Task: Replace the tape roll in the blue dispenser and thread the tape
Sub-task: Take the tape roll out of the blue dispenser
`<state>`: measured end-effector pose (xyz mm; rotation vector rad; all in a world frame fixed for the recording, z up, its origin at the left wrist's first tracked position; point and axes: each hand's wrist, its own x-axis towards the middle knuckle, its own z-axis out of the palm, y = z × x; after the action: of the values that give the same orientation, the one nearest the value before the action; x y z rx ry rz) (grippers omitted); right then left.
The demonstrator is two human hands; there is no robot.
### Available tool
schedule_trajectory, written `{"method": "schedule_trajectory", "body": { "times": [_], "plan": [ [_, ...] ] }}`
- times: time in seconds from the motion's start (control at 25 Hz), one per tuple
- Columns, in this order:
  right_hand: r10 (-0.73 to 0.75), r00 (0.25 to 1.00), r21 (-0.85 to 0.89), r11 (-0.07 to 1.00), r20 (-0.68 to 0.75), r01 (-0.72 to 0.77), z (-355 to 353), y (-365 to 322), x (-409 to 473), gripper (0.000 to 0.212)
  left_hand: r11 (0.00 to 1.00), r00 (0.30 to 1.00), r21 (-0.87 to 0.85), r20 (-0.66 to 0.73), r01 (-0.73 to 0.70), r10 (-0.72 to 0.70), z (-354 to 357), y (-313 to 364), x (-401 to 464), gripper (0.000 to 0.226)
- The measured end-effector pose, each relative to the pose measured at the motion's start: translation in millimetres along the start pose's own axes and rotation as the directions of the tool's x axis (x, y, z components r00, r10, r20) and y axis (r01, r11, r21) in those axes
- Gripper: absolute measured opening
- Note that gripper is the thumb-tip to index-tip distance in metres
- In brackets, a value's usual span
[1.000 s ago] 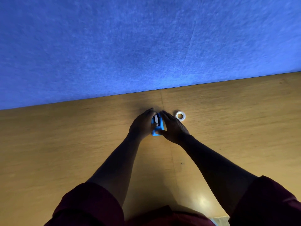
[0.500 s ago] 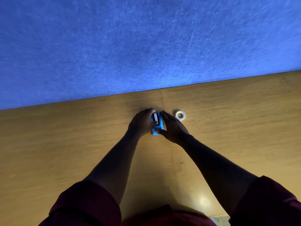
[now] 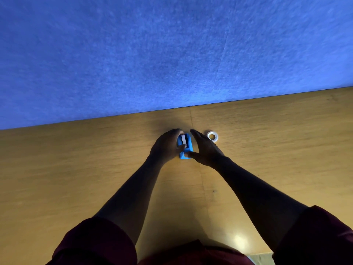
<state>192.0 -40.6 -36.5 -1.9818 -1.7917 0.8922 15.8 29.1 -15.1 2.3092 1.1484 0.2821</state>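
Observation:
The blue dispenser (image 3: 187, 148) stands on the wooden table (image 3: 76, 169) near the blue wall, with a white roll (image 3: 183, 139) seated in its top. My left hand (image 3: 166, 148) curls round the dispenser's left side, fingers over the white roll. My right hand (image 3: 205, 150) is at the dispenser's right side, fingers straight and spread a little away from it, thumb touching its near end. A second white tape roll (image 3: 212, 136) lies flat on the table just right of my right hand.
A blue felt partition (image 3: 172, 54) rises along the table's far edge, right behind the dispenser. A seam (image 3: 198, 169) runs down the tabletop under my hands. My dark red sleeves (image 3: 95, 243) fill the bottom of the view.
My right hand's fingers have opened away from the dispenser's right side, leaving only the thumb at its near end. My left hand stays wrapped on the dispenser and roll.

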Motion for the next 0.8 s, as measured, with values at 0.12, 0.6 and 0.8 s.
{"method": "schedule_trajectory", "body": {
  "times": [0.12, 0.6, 0.8],
  "plan": [
    [-0.005, 1.0, 0.051, 0.999, -0.02, 0.006, -5.9, -0.7, -5.2, 0.089, 0.999, 0.999, -0.03, -0.026, -0.019, 0.018, -1.4, 2.8, -9.1, 0.054],
    [-0.024, 0.986, 0.382, 0.92, -0.164, 0.086, -13.8, -23.1, -17.9, 0.027, 0.991, 0.99, -0.115, -0.134, -0.063, 0.047, -6.1, 17.1, -28.7, 0.047],
    [0.083, 0.987, 0.488, 0.873, -0.134, -0.007, -15.1, -24.6, -13.4, 0.015, 0.988, 0.991, -0.139, -0.126, -0.062, 0.044, -3.7, 15.2, -26.5, 0.051]
  ]
}}
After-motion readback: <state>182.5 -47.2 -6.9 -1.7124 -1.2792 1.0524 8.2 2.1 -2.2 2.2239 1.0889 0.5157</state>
